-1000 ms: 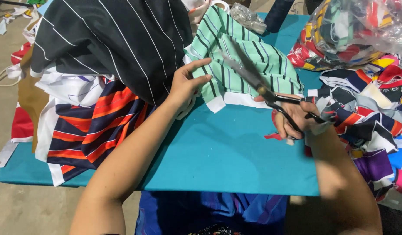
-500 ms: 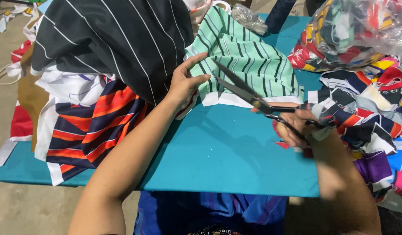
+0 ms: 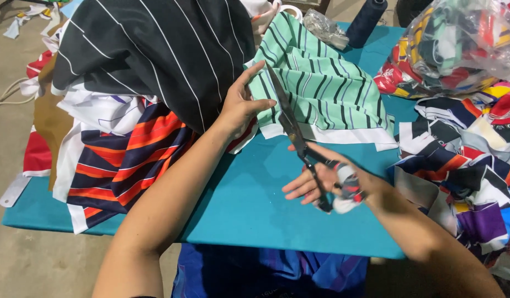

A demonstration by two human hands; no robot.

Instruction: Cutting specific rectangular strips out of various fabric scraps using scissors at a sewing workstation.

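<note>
We note the table (image 3: 255,221) first: a teal cloth-covered top, flat and crowded on three sides. It stands on a bare grey concrete floor (image 3: 23,259) with a few scraps lying about; nothing more of the room shows.

On the table's left lies a pile of folded fabrics, topped by a black cloth with thin white stripes (image 3: 161,49) over a navy and orange striped piece (image 3: 122,165). At the right sits a heap of multicoloured fabric offcuts (image 3: 470,165), with a clear plastic bag of more scraps (image 3: 453,38) behind it. A dark thread cone (image 3: 365,22) stands at the far edge.

The piece in hand is the green striped fabric (image 3: 326,94), lying flat at the table's far centre, its white hem toward us. We judge it light, soft and limp; it would buckle under the blades unless held taut, so it is best pinned flat close to the cut line.

The left hand (image 3: 241,107) rests on that fabric's left edge, thumb and fingers spread, pressing rather than clamped. The right hand (image 3: 332,185) has its grip closed about the padded handles of the scissors (image 3: 293,129); the long blades look together, tips reaching the fabric beside the left thumb.
</note>
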